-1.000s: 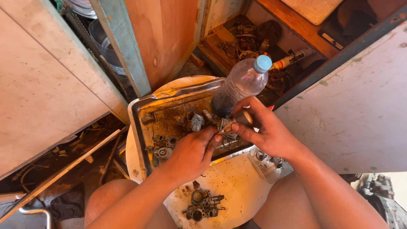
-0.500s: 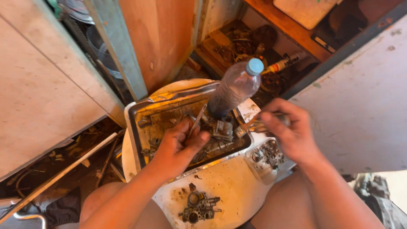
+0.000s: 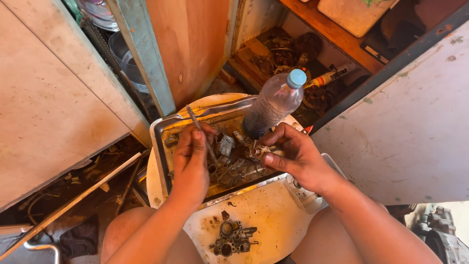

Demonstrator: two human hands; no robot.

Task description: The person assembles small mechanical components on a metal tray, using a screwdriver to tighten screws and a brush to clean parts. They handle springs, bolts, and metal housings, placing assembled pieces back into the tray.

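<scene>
Since nearer: hands (image 3: 190, 156) over tray (image 3: 159, 146)

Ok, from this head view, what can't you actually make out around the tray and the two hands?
- Small metal part in the right hand: fingers cover most of it, so its shape is unclear.
- Thin tool in the left hand: its lower end is lost among the greasy parts in the metal tray.
- Base of the plastic bottle: too dark to show its contents.
- Cabinet shelves behind: shadowed clutter, too small.

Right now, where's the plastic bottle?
In the head view, the bottle stands at the far right corner of the metal tray, just beyond the right hand.
</scene>
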